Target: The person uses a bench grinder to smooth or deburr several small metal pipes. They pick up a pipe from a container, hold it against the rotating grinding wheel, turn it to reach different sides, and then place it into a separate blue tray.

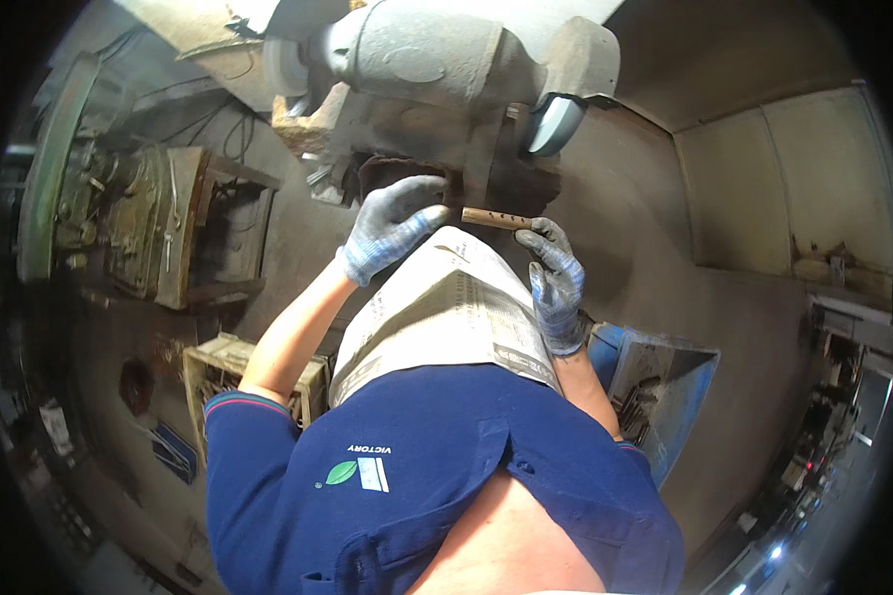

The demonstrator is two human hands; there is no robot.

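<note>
My right hand [558, 278], in a grey and blue work glove, pinches the right end of a short brownish metal bar [494, 217]. A row of small dark holes or notches runs along the bar, which lies nearly level above my lap. My left hand [395, 226], gloved the same way, is beside the bar's left end with thumb and fingers apart and nothing between them. Just beyond both hands stands a bench grinder [422, 59]. Its right wheel [558, 125] shows below a guard, and another wheel [286, 74] sits at its left end.
Printed newspaper [437, 317] covers my lap. A wooden crate [211, 362] with metal pieces is by my left elbow. On my right, a blue bin [693, 402] holds several metal parts. A rusty machine frame [193, 228] stands further left, and a pale panelled wall [739, 178] rises at right.
</note>
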